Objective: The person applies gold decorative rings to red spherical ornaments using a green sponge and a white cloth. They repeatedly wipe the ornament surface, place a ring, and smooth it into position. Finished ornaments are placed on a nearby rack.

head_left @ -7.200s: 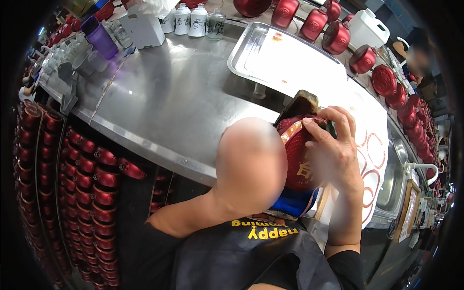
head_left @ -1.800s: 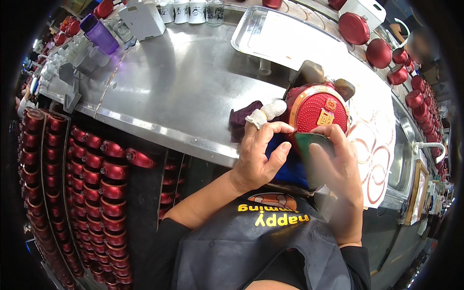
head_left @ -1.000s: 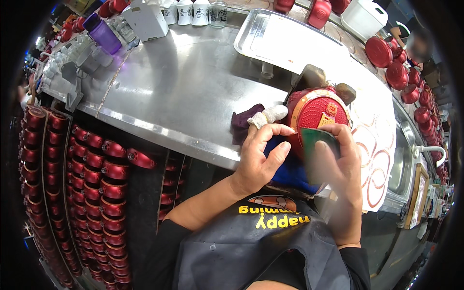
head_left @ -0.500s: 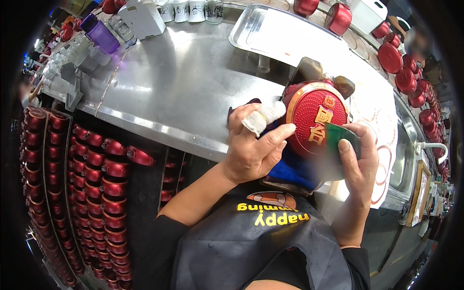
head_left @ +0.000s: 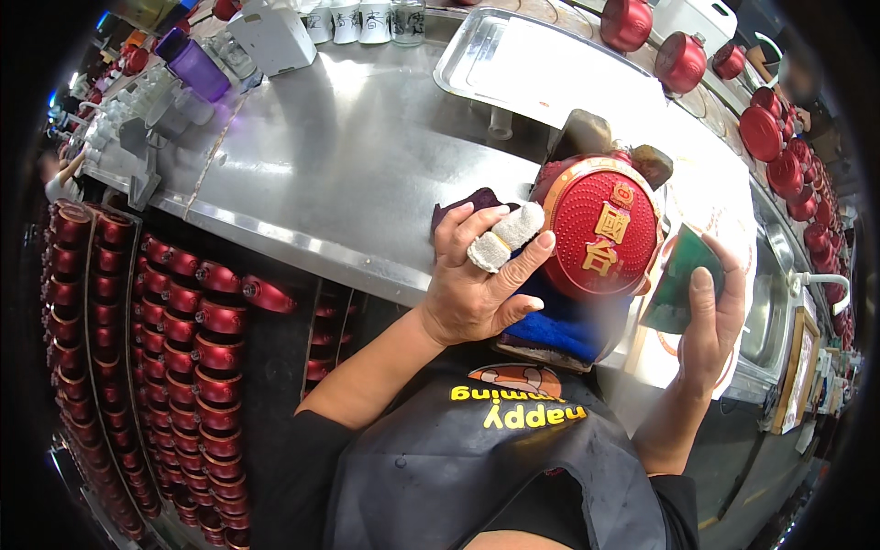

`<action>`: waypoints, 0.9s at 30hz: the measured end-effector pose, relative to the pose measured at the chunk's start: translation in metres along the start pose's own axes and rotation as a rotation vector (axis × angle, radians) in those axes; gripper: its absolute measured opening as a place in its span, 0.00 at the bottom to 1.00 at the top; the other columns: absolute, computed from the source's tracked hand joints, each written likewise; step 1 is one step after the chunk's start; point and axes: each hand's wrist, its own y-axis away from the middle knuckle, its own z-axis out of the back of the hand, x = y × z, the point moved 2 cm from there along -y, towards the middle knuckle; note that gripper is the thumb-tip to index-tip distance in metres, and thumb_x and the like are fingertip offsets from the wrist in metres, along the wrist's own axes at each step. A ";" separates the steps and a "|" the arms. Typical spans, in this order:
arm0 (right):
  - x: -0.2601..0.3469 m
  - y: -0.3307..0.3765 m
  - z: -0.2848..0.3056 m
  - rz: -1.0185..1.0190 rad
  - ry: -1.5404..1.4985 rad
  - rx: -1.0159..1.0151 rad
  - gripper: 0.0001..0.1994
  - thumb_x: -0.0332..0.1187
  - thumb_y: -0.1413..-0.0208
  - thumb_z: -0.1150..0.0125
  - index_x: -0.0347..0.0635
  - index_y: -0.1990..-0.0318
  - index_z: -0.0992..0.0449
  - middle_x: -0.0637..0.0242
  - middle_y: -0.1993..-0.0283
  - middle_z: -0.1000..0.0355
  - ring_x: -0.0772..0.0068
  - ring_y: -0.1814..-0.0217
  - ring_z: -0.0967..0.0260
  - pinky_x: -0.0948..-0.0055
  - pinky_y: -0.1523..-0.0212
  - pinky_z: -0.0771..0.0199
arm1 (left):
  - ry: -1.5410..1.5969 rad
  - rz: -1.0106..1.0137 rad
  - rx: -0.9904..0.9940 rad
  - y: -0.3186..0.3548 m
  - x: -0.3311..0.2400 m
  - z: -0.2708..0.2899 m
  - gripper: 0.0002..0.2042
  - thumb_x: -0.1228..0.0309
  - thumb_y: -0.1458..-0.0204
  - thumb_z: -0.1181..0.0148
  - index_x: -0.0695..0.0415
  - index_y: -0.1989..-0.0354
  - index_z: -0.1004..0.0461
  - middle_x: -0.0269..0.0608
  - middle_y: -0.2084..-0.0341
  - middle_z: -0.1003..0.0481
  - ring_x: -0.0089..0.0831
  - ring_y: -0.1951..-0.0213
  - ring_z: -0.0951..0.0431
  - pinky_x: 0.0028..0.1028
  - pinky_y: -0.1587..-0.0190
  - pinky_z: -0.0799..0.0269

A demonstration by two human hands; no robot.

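A round red bottle [head_left: 600,252] with a studded face and raised gold characters lies on a blue cloth [head_left: 559,325], its neck toward two brown rounded blocks [head_left: 585,133]. My left hand [head_left: 467,275] is at the bottle's left edge, fingers apart; whether the index fingertip touches the rim I cannot tell. One of its fingers wears a white cloth wrap [head_left: 500,243]. Beneath those fingertips sits a dark maroon cloth [head_left: 477,199]. To the right of the bottle, my right hand [head_left: 710,312] pinches a thin green sheet [head_left: 676,282] between thumb and fingers, apart from the bottle.
A metal tray [head_left: 477,50] lies at the back of the steel table [head_left: 302,174]. Beyond it runs a line of red bottles [head_left: 681,62]. Stacked red bottles [head_left: 220,321] fill racks below left. A sink with a tap [head_left: 816,282] stands at right; a purple container [head_left: 194,69] back left.
My right hand has moved right with the green sheet, off the bottle's lower right. My left index finger has risen from the bottle's face to its edge. The far red bottles have shifted right.
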 end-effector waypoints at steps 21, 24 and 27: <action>-0.030 -0.046 -0.013 0.423 0.625 0.215 0.30 0.13 0.47 0.43 0.49 0.37 0.22 0.47 0.32 0.35 0.42 0.30 0.36 0.53 0.31 0.32 | 0.017 -0.159 0.251 -0.113 0.011 0.000 0.37 0.39 0.31 0.62 0.58 0.28 0.34 0.36 0.71 0.18 0.39 0.37 0.36 0.50 0.29 0.61; -0.031 -0.043 -0.007 0.436 0.628 0.154 0.32 0.12 0.51 0.44 0.49 0.38 0.21 0.48 0.34 0.34 0.42 0.32 0.35 0.53 0.32 0.32 | -0.006 -0.210 0.303 -0.129 0.007 -0.003 0.36 0.40 0.32 0.59 0.57 0.29 0.32 0.37 0.71 0.19 0.38 0.39 0.34 0.50 0.29 0.58; -0.035 -0.038 -0.010 0.390 0.560 0.099 0.24 0.14 0.49 0.40 0.44 0.44 0.18 0.51 0.35 0.32 0.47 0.30 0.36 0.56 0.31 0.32 | -0.053 -0.262 0.363 -0.140 0.001 -0.006 0.34 0.40 0.33 0.57 0.55 0.31 0.30 0.38 0.65 0.17 0.39 0.39 0.32 0.48 0.29 0.56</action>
